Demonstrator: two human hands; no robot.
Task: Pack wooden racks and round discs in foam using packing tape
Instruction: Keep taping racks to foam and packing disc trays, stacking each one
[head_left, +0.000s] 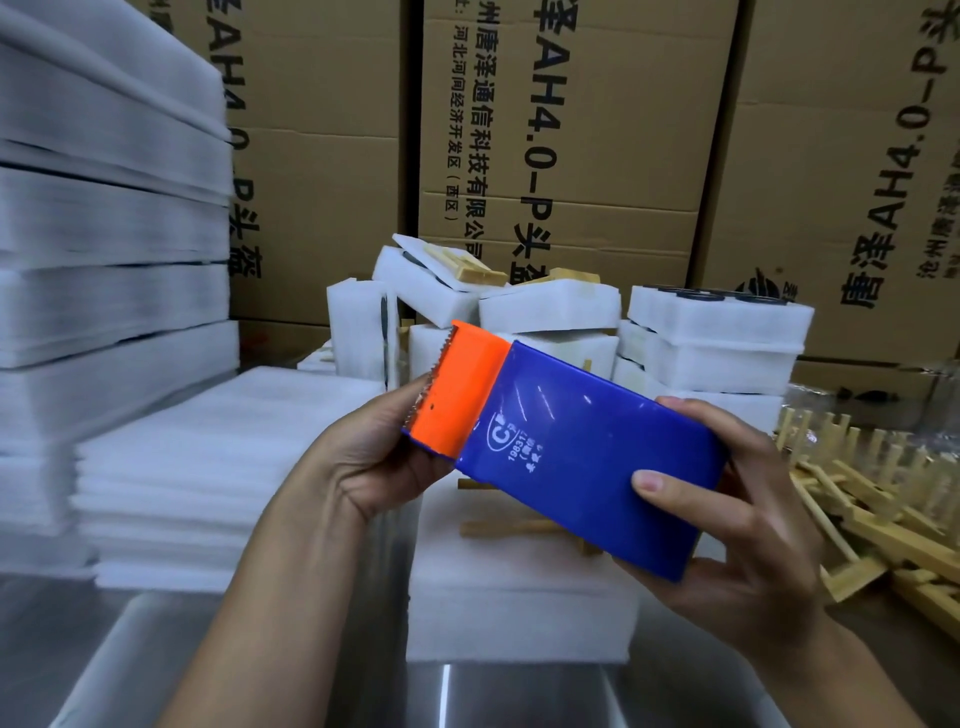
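Glossy blue plastic forms the boxy tape dispenser (571, 457), capped by an orange end with a serrated metal edge. Both hands hold it above the counter (156, 649), whose steel is smooth and reflective. The left hand (374, 457) cups the orange end; the right hand (743, 509) grips the blue body, thumb flat on its face. Beneath lies a thick white foam block (519, 613) with a pale wooden rack (498, 527) on it. Thin foam sheets (208, 467) are stacked to the left, slatted loose racks (883, 509) are heaped to the right, and packed foam blocks (717, 332) sit behind, before cardboard boxes (571, 130).
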